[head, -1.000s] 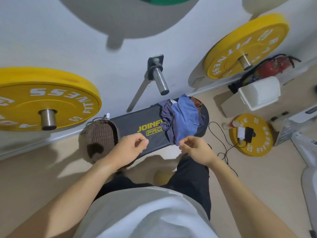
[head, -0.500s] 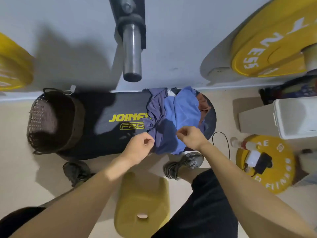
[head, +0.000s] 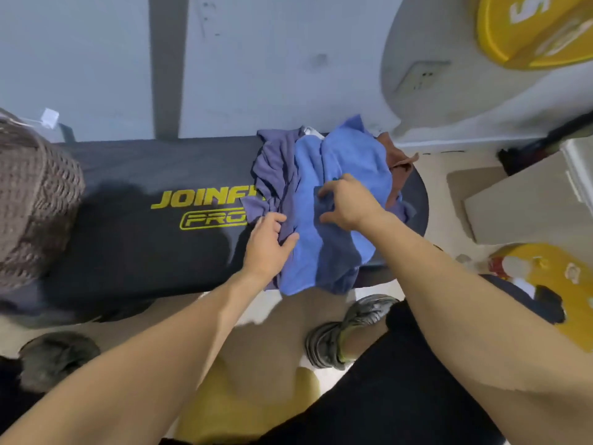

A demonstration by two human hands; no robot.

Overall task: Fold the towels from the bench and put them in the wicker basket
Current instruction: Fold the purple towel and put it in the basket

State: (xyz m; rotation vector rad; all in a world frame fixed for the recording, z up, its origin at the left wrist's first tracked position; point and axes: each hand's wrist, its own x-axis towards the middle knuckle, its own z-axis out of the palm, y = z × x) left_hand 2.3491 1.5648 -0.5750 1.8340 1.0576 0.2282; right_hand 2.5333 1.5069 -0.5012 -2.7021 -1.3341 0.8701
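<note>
A heap of towels lies on the right end of the black bench [head: 134, 239]. On top is a blue towel [head: 349, 155], with a purple towel [head: 276, 162] to its left and a brown towel [head: 399, 162] showing at the back right. My right hand [head: 348, 202] pinches a fold of the blue towel in the middle of the heap. My left hand [head: 268, 240] grips the cloth at the heap's left edge, where purple and blue meet. The wicker basket [head: 35, 194] stands on the bench's left end, partly cut off by the frame.
A grey wall runs right behind the bench. A yellow weight plate [head: 526, 30] hangs top right, and another yellow plate [head: 552, 284] lies on the floor at right beside a white box [head: 529, 194]. A yellow stool [head: 244, 399] stands below, between my shoes.
My head has dropped closer to the bench. Both hands have gone from the heap's near edge onto the towels and taken hold of the cloth.
</note>
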